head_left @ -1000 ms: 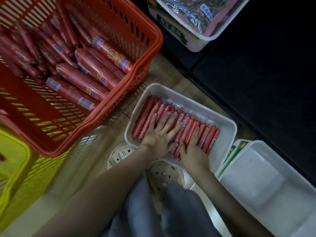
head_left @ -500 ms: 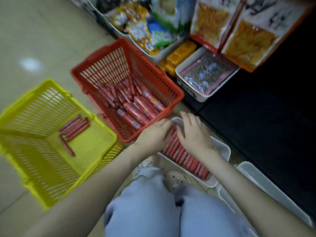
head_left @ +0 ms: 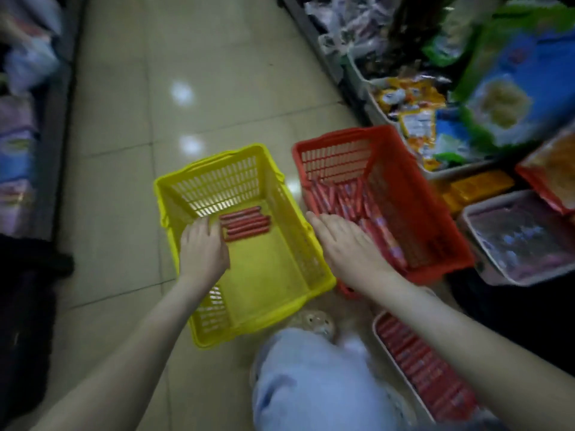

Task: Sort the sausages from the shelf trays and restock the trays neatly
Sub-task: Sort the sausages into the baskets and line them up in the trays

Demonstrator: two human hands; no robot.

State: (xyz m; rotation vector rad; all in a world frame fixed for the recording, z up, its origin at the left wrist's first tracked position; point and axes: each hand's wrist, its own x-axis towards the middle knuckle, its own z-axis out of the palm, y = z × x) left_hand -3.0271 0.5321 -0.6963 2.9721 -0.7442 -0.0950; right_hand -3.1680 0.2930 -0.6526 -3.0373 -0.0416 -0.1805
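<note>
A yellow basket (head_left: 264,272) sits on the floor and holds several thin red sausages (head_left: 245,223) in a neat row near its far end. My left hand (head_left: 203,250) reaches into this basket, and its fingertips touch the near ends of that row. To the right stands a red basket (head_left: 342,136) with many loose sausages (head_left: 339,197) in it. My right hand (head_left: 348,244) hovers flat, fingers straight, over the red basket's near left corner and holds nothing. At the lower right, a white tray (head_left: 388,346) is packed with sausages (head_left: 429,377) side by side.
Shelf trays of snack packets (head_left: 413,113) and a pale tray of wrapped goods (head_left: 516,237) line the right side. Another shelf with packages (head_left: 18,144) runs along the left. Tiled floor (head_left: 186,73) stretches ahead between them. My knees (head_left: 311,384) are at the bottom.
Both hands have left the packed white tray. The left hand has moved into the yellow basket, the right over the red basket. The view has swung up and to the left.
</note>
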